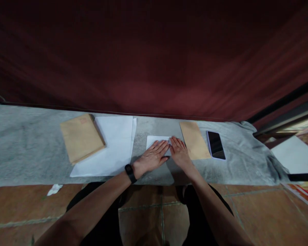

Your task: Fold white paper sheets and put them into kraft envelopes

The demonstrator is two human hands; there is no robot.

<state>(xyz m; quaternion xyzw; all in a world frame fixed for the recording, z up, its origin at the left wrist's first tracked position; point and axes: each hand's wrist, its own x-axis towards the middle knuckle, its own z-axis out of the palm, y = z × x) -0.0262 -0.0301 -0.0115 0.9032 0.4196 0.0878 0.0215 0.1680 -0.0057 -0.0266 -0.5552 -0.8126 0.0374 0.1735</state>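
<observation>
A small folded-looking white sheet of paper (pixel 151 140) lies flat on the grey cloth in front of me. My left hand (pixel 155 154) rests palm down on it, fingers stretched out toward the upper right. Beside it, my right hand (pixel 179 151) lies flat at the paper's right end, fingers extended, and covers part of it. Just right of that hand is a brown envelope (pixel 196 141), close to its outer fingers. Large white sheets (pixel 115 147) are spread to the left, with a stack of brown envelopes (pixel 82 136) on their left part.
A phone (pixel 216 145) in a light purple case lies right of the single envelope. Grey cloth (pixel 23 147) covers the long narrow surface. Behind it hangs a dark red curtain (pixel 143 68). A crumpled white scrap (pixel 54 189) is on the tiled floor (pixel 154 218).
</observation>
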